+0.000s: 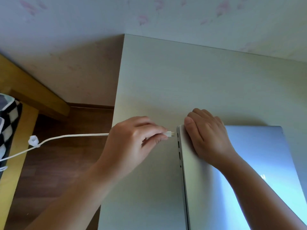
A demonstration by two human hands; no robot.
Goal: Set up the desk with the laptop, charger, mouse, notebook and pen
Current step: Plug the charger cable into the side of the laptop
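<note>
Left hand (132, 138) pinches the white charger plug (169, 133) between thumb and curled fingers, metal tip poking out past the fingertips toward the closed silver laptop (259, 156). Tip sits just beside the laptop's left edge, level with the topmost of the ports (179, 144) along that edge, small gap visible, not inserted. Right hand (207, 136) lies flat on the lid at the far left corner, fingers relaxed and straight, fingertips draped over the far edge, thumb along the left edge; it presses, grips nothing.

White braided charger cable (69, 136) runs left from the left hand, off the desk side, hanging over the brown wood floor (66, 163); a white strap loop (33, 141) sits on it partway along.

Laptop lies on the pale matte desk top (166, 80), near the person, well clear of the desk's left edge and the far edge by the wall. Bare desk surface shows beyond the laptop and to its left. Yellow wooden furniture (33, 97) and a black-and-white checkered cloth (10, 117) stand at far left, well apart from the desk.

Laptop lid is smooth, with glare across the near half; faint logo, unreadable.
</note>
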